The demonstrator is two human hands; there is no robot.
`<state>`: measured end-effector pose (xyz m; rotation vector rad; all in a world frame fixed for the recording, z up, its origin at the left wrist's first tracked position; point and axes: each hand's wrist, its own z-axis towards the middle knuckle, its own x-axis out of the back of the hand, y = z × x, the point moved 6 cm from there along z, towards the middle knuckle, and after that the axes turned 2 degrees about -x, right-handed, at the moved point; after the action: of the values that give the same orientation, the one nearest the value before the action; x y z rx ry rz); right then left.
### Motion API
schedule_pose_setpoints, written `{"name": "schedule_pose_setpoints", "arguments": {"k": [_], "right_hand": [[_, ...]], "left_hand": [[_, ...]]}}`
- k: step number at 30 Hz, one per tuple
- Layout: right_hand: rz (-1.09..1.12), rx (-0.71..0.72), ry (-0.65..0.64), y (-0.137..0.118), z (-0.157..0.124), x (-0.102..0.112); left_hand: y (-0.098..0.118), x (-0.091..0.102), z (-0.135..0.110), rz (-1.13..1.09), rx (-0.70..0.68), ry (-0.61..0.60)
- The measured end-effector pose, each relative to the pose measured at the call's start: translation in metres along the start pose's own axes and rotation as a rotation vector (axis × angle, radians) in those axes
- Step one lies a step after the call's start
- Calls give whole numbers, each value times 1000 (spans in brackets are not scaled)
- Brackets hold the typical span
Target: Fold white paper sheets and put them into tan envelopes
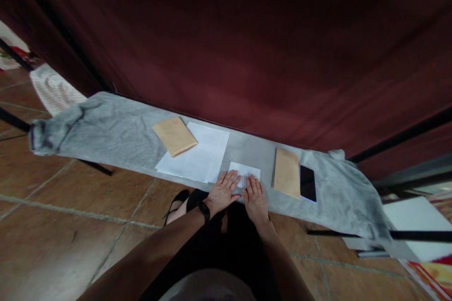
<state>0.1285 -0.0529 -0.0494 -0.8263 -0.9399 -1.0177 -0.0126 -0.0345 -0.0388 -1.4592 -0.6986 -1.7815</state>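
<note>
A small white sheet of paper (244, 168), perhaps folded, lies on the grey cloth near its front edge. My left hand (223, 192) rests flat on its left side, fingers stretched out, with a dark band on the wrist. Beside it, my right hand (254, 197) presses flat on the sheet's right side, fingers extended. Both hands hide the lower part of the paper. To the left are larger white sheets (201, 160), overlapped by a brown envelope (175, 136). Another brown envelope (286, 171) lies to the right of my right hand.
A dark-screened phone (308, 183) sits just right of the right envelope. Grey cloth (116, 131) covers the long narrow surface, rumpled at both ends. A dark red curtain (226, 66) hangs behind it. Black metal bars (423, 236) stick out at the sides above the tiled floor (70, 244).
</note>
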Motion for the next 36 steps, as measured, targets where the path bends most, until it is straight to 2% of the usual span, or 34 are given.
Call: {"name": "schedule_pose_setpoints", "arguments": {"k": [7, 16, 21, 27, 31, 36], "right_hand": [[-31, -82, 5, 9, -6, -1], [-54, -115, 9, 9, -10, 1], [-66, -153, 7, 7, -9, 0], [-96, -166, -10, 6, -8, -1], [-88, -172, 2, 5, -6, 0], [-66, -180, 16, 5, -7, 3]], "left_hand": [[0, -3, -3, 28, -44, -38], [-6, 3, -4, -79, -64, -42], [5, 5, 14, -147, -52, 30], [14, -14, 47, -195, 72, 20], [2, -20, 54, -188, 113, 25], [-22, -20, 47, -152, 210, 30]]}}
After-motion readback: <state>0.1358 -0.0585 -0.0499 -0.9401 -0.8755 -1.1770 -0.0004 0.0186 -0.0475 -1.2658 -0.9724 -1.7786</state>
